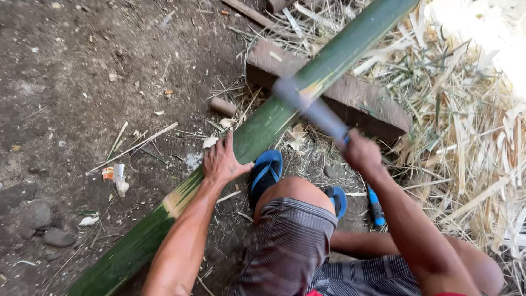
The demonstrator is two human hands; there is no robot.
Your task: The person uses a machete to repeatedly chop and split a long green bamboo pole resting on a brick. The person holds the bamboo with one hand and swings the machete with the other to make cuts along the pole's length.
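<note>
Long green bamboo pole [257,131], probably stiff, heavy and smooth-skinned, lies diagonally across a brown wooden block [361,101]. Left hand [222,161] presses on it, fingers spread; right hand [361,152] is clenched around a motion-blurred chopping blade [312,107] striking beyond the fingertips.

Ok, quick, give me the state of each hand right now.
Left hand: open, palm pressed flat on the green bamboo pole.
Right hand: closed around the handle of a motion-blurred blade.
</note>
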